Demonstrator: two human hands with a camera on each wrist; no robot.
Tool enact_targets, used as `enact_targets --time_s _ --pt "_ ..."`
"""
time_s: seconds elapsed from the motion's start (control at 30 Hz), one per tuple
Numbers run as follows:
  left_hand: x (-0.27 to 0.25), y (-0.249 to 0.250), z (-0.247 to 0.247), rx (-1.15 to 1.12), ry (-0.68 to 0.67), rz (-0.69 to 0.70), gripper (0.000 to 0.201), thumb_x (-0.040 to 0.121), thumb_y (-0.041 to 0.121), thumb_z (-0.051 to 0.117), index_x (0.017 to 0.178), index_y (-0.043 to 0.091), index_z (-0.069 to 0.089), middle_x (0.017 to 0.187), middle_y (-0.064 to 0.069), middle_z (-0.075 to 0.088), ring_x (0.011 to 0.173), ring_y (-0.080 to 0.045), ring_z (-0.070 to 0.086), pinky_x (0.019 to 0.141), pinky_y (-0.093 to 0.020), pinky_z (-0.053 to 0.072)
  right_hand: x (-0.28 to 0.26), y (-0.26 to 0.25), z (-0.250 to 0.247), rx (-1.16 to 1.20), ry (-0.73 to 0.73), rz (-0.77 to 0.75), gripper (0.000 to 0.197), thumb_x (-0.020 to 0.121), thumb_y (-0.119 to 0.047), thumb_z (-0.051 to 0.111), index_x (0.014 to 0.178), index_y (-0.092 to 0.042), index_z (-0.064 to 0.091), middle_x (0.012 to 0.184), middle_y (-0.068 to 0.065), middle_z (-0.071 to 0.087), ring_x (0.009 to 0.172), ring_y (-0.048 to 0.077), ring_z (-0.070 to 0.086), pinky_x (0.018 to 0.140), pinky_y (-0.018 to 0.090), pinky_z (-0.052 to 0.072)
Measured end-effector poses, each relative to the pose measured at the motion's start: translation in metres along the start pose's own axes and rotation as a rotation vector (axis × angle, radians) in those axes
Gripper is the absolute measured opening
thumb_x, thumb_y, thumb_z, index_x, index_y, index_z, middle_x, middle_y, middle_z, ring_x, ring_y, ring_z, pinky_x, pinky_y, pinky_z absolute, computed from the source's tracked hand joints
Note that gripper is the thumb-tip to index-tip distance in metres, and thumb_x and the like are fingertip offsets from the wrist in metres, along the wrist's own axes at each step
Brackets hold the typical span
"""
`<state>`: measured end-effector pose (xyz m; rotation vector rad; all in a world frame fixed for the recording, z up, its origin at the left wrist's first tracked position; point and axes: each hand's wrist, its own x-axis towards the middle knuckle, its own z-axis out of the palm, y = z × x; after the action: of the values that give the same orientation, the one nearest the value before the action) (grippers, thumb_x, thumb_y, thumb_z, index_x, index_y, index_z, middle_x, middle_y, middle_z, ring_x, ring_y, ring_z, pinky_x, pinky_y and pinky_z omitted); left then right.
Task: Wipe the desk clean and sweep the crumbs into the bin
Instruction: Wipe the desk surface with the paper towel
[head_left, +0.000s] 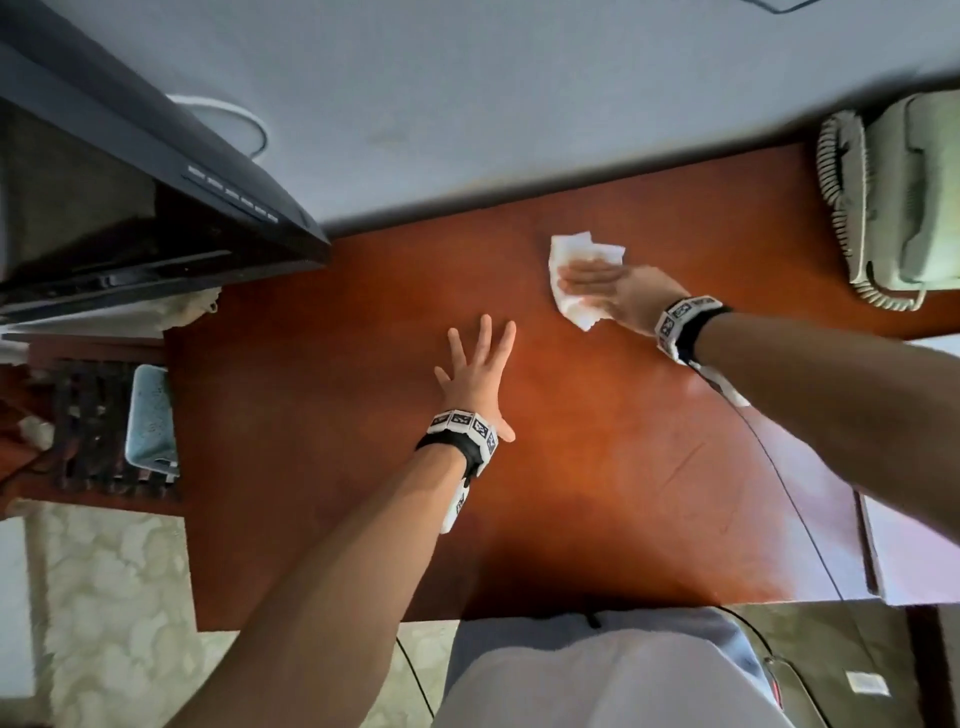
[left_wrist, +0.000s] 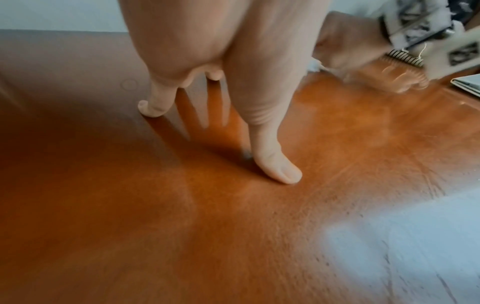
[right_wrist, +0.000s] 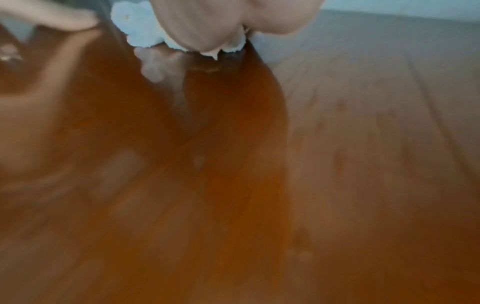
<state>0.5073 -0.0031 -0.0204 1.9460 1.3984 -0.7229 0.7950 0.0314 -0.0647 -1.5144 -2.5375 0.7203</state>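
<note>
At the far left, beyond the bench's edge, a dark slatted rack (head_left: 96, 426) stands on the floor with a pale blue tray (head_left: 150, 415) leaning beside it. Above them a black monitor (head_left: 130, 208) overhangs the back left corner of the reddish-brown wooden bench (head_left: 597, 493).

Near the middle of the bench the left hand (head_left: 475, 376) lies flat with its fingers spread and straight, holding nothing; the left wrist view shows its thumb (left_wrist: 275, 164) and a fingertip touching the wood.

To the right and farther back, the right hand (head_left: 608, 288) presses flat, fingers straight and together, on a crumpled white tissue (head_left: 582, 260) that lies on the bench close to the wall. The tissue spreads out past the fingertips and under the palm. The two hands are well apart. The right wrist view is blurred, showing only the white tissue (right_wrist: 140, 26) under the hand.

At the far right back corner sits a pale green telephone (head_left: 914, 197) with a coiled cord (head_left: 836, 176) hanging along its left side. A thin black cable (head_left: 779, 488) runs from the right wrist band across the bench toward the near edge.
</note>
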Motion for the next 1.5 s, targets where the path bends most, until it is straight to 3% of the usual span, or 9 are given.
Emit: enact_targets --time_s 0.23,0.4,0.53,0.67,1.0,1.13,1.23,1.37,1.5 --pt "0.000 -0.001 -0.001 -0.010 0.005 -0.012 0.164 0.046 0.034 0.103 0.155 0.048 -0.018 0.163 0.015 -0.032 0.151 -0.040 -0.023 0.109 -0.079 0.017 0.064 0.039 -0.030 0.002 0.081 0.230 0.043 0.104 -0.021 0.046 0.147 -0.027 0.047 0.156 -0.009 0.038 0.144 0.014 0.034 0.110 0.043 0.041" --pt "0.000 -0.001 -0.002 -0.018 -0.008 -0.016 0.164 0.046 0.035 0.103 0.154 0.049 -0.019 0.161 0.015 -0.034 0.151 -0.039 -0.025 0.111 -0.079 0.013 0.028 0.002 -0.002 0.036 0.081 0.324 0.046 0.105 -0.019 0.039 0.150 -0.017 0.041 0.160 0.000 0.031 0.146 0.025 0.031 0.114 0.049 0.035" --pt "-0.002 0.001 -0.005 0.002 -0.013 -0.022 0.164 0.047 0.036 0.103 0.153 0.050 -0.022 0.162 0.014 -0.034 0.151 -0.040 -0.025 0.112 -0.078 0.013 -0.037 -0.029 0.039 0.010 0.035 0.323 0.049 0.105 -0.025 0.043 0.153 -0.030 0.033 0.161 -0.011 0.025 0.148 0.016 0.026 0.102 0.045 0.048" --pt "-0.011 0.005 -0.006 0.001 0.003 -0.030 0.161 0.049 0.036 0.102 0.154 0.048 -0.019 0.162 0.014 -0.033 0.152 -0.039 -0.022 0.114 -0.076 0.016 -0.118 -0.068 0.084 0.003 -0.003 0.216 0.051 0.104 -0.031 0.042 0.154 -0.028 0.032 0.161 -0.011 0.024 0.147 0.018 0.028 0.102 0.046 0.050" --pt "-0.082 0.013 0.076 -0.030 0.009 0.016 0.162 0.047 0.043 0.101 0.155 0.045 -0.019 0.160 0.014 -0.037 0.152 -0.036 -0.025 0.112 -0.078 0.015 -0.247 -0.161 0.146 -0.026 -0.108 -0.162 0.052 0.104 -0.035 0.038 0.154 -0.021 0.032 0.160 -0.006 0.027 0.148 0.012 0.024 0.120 0.029 0.022" --pt "-0.082 0.015 0.090 0.044 0.004 -0.014 0.167 0.044 0.045 0.102 0.155 0.042 -0.023 0.160 0.011 -0.039 0.151 -0.039 -0.025 0.109 -0.079 0.020 -0.227 -0.142 0.134 -0.027 -0.063 -0.201 0.057 0.095 -0.030 0.065 0.147 -0.020 0.047 0.154 -0.006 0.041 0.143 0.014 0.036 0.114 0.031 0.036" --pt "-0.078 0.017 0.089 0.047 -0.001 -0.014 0.166 0.044 0.045 0.102 0.155 0.042 -0.022 0.161 0.009 -0.036 0.151 -0.041 -0.023 0.109 -0.080 0.021 -0.189 -0.119 0.103 -0.068 0.014 -0.042 0.053 0.096 -0.033 0.056 0.147 -0.020 0.047 0.153 -0.006 0.041 0.141 0.014 0.038 0.110 0.030 0.039" --pt "-0.076 0.015 0.089 0.036 -0.018 -0.019 0.165 0.046 0.045 0.101 0.155 0.042 -0.022 0.161 0.007 -0.036 0.151 -0.040 -0.025 0.111 -0.079 0.018 -0.109 -0.073 0.056 -0.001 0.000 0.233 0.052 0.104 -0.039 0.044 0.154 -0.036 0.028 0.161 -0.021 0.017 0.149 0.003 0.014 0.109 0.041 0.043" --pt "-0.074 0.014 0.089 0.036 -0.012 -0.021 0.167 0.043 0.044 0.102 0.155 0.042 -0.022 0.161 0.009 -0.036 0.151 -0.041 -0.023 0.108 -0.080 0.020 -0.014 -0.013 0.010 -0.023 0.100 0.385 0.052 0.103 -0.043 0.039 0.153 -0.038 0.024 0.162 -0.019 0.016 0.149 0.013 0.023 0.106 0.050 0.044"
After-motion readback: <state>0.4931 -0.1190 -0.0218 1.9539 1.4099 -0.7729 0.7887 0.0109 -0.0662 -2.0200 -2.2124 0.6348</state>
